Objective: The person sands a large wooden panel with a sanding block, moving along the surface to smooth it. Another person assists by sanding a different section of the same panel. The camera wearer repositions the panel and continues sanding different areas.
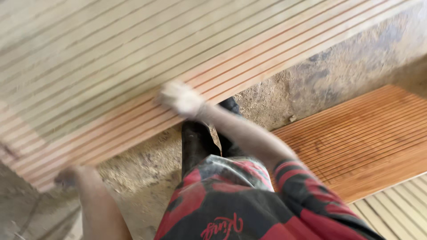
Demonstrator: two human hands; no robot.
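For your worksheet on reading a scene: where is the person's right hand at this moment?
In the head view, the right hand is near centre, on the near edge of the big grooved wooden panel, above the dusty floor.

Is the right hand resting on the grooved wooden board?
Yes, the right hand lies on the near edge of the grooved wooden board, blurred by motion.

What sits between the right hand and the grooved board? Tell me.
Nothing visible. The right hand, blurred, lies directly against the near edge of the large pale grooved wooden board; the left hand meets its lower corner.
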